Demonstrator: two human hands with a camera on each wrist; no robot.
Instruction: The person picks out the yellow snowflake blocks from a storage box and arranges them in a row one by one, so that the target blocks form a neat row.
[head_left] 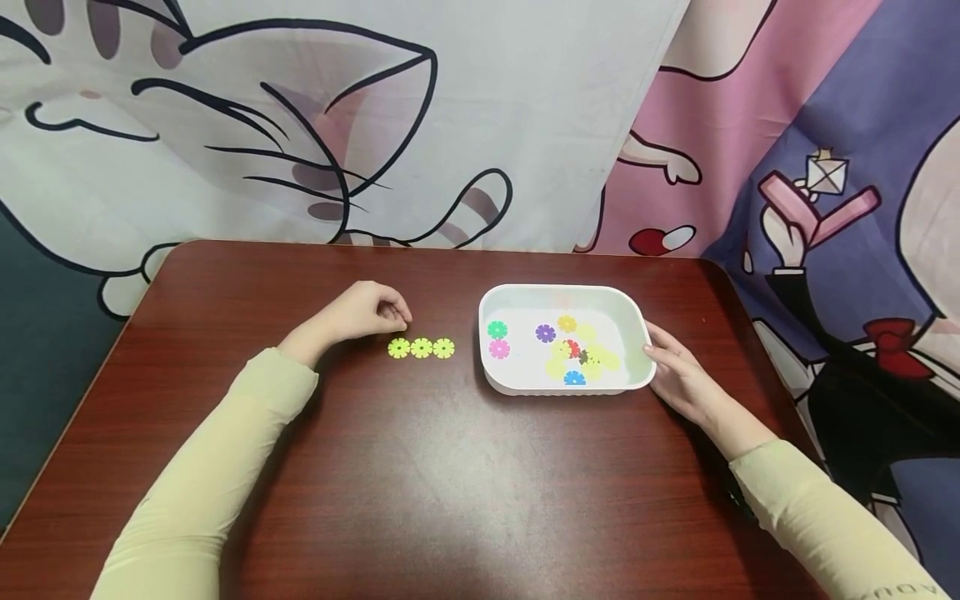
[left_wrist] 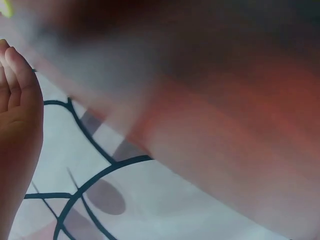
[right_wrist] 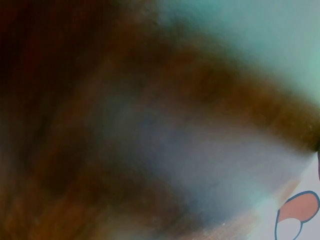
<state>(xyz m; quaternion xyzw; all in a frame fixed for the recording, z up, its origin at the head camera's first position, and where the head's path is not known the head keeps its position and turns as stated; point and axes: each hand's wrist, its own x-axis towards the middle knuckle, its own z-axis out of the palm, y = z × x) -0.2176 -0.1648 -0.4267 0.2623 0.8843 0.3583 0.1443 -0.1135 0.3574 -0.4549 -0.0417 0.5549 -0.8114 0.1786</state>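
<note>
Three yellow-green flower-shaped plastic discs lie side by side in a row on the table. My left hand is just behind the left end of that row, fingers loosely bent and fingertips close to the leftmost disc. Nothing shows between its fingers. To the right of the row stands a white plastic tray. My right hand holds its right end, with the thumb at the rim and the fingers along the outer wall. The left wrist view catches part of the left hand; the right wrist view is mostly blurred.
Inside the tray are several loose discs, among them a green disc, a pink disc, a purple disc and a blue disc. The brown table backs onto a cartoon-printed curtain.
</note>
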